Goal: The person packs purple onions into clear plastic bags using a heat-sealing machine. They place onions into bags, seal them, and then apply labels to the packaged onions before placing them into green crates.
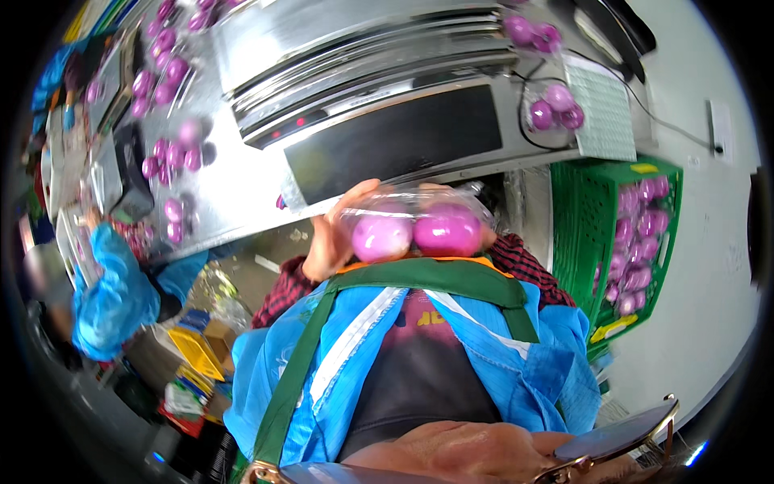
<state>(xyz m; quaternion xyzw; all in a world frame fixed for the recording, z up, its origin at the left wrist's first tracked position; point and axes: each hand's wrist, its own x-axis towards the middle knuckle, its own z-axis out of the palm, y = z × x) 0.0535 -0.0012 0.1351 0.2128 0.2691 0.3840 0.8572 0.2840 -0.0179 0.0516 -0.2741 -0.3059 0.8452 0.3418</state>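
Close to my chest, a clear-wrapped pack of red onions [446, 231] is held up between my two hands. My left hand [324, 238] grips the pack's left end, its fingers bent around the far side. Of my right hand [488, 236] only a little shows at the right end, where it closes on the same pack; most of it is behind the onions. Two large onions face me, and the loose film shines along the top. Beyond the pack is the steel wrapping machine with a dark flat plate [395, 141].
On the right stands a green crate [572, 242] filled with packed red onions. More onion packs [556, 107] sit on the machine's right side, others [173, 153] on the steel table at left. A co-worker in a blue gown [117, 294] is at far left.
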